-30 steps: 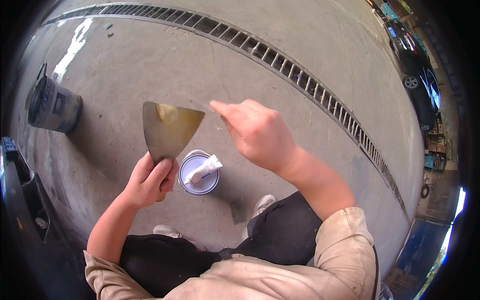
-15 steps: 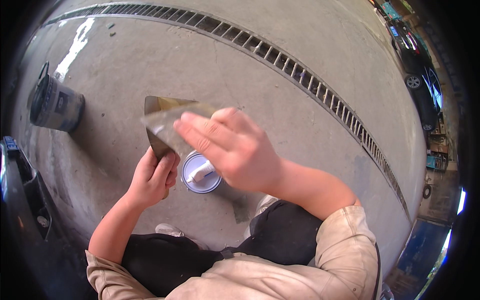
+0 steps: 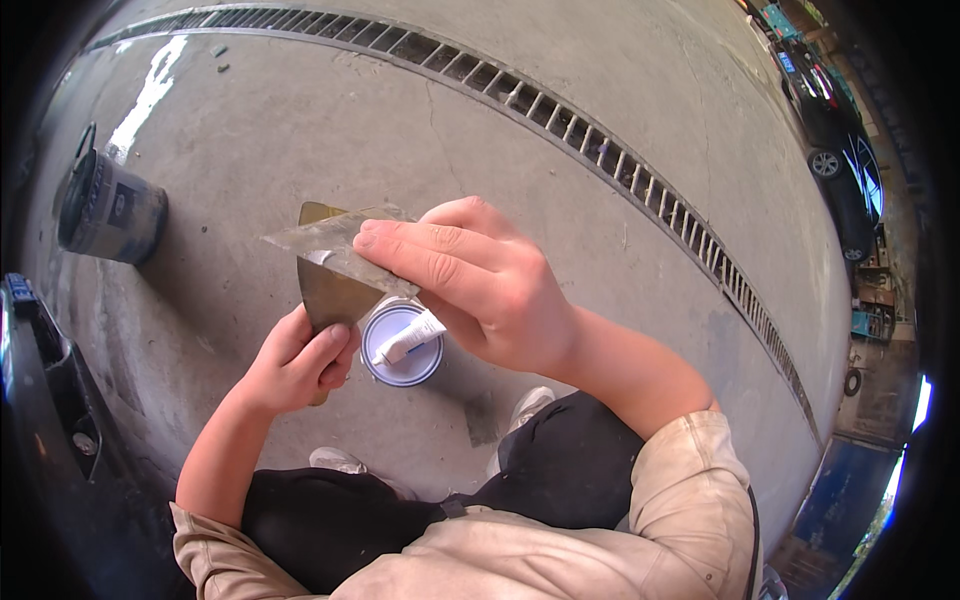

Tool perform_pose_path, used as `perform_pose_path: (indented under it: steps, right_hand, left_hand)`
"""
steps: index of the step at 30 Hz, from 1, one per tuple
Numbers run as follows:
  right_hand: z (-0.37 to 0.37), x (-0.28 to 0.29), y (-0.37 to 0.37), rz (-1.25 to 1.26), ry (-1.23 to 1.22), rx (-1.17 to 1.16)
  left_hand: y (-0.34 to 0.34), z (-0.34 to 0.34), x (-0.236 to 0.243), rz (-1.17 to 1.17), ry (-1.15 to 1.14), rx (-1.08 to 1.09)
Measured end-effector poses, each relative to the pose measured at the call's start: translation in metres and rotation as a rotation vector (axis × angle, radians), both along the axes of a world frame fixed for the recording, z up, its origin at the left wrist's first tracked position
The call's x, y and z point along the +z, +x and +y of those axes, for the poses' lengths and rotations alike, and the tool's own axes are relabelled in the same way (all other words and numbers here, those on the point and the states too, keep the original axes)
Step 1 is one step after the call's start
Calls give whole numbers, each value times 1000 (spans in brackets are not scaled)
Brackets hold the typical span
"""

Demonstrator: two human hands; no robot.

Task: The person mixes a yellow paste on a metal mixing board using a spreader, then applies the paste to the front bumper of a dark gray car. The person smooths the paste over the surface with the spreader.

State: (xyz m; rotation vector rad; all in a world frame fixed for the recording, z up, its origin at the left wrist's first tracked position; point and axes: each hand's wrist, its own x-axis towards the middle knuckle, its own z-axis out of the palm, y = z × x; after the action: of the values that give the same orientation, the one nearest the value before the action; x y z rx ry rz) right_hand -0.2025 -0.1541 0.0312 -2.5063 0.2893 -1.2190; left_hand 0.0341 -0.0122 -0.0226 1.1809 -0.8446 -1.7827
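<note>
My left hand is wrapped round the lower end of a brownish flat putty knife, its wide blade pointing up and away. In my right hand is a thin greyish scraper, pinched with the fingers lying over its top. The scraper lies across the upper part of the putty knife's blade and hides some of it. A small pale streak shows where the two meet. Just below stands a round can with a pale lid. On that lid rests a white squeeze tube.
A dark bucket with a handle stands on the concrete at the left. Part of a dark car bumper borders the lower left. A grated floor drain curves across the far side. A black car is parked far right.
My right hand's blurred motion has stilled. The scraper has shifted slightly left and down over the putty knife's blade, and more of the tube on the lid now shows.
</note>
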Motion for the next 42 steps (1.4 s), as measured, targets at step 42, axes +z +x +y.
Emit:
perform_pose_path:
  steps: [42]
  right_hand:
    - [-9, -3, -18, 224, -136, -242]
  left_hand:
    - [-21, -4, 1, -27, -83, 182]
